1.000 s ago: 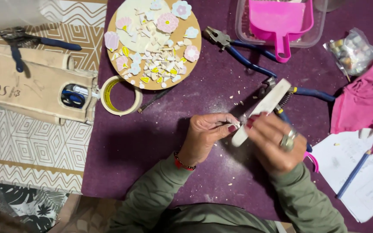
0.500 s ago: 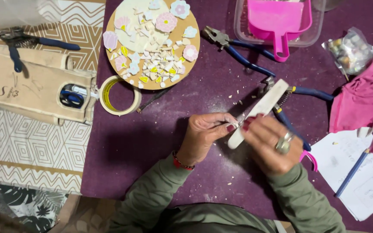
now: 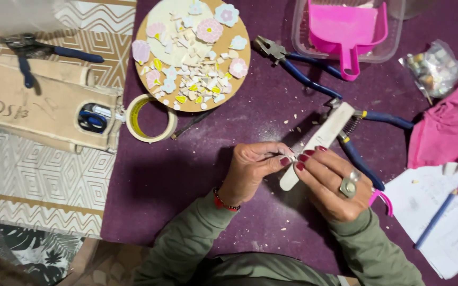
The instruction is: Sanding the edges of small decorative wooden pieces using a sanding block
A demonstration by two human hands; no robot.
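Two hands meet over the purple felt table cover: the left hand pinches a tiny pale tile chip at its fingertips, and the right hand grips a long white filing block against it, below the round cork board. That chip could easily slip and vanish among the crumbs, or the block could scrape a fingertip.

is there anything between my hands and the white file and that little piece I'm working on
Nothing visible does. The right hand grips the white file directly, and the left hand pinches a tiny piece, too small to identify, against it. The blue-handled pliers lie beside and under the file, not between.
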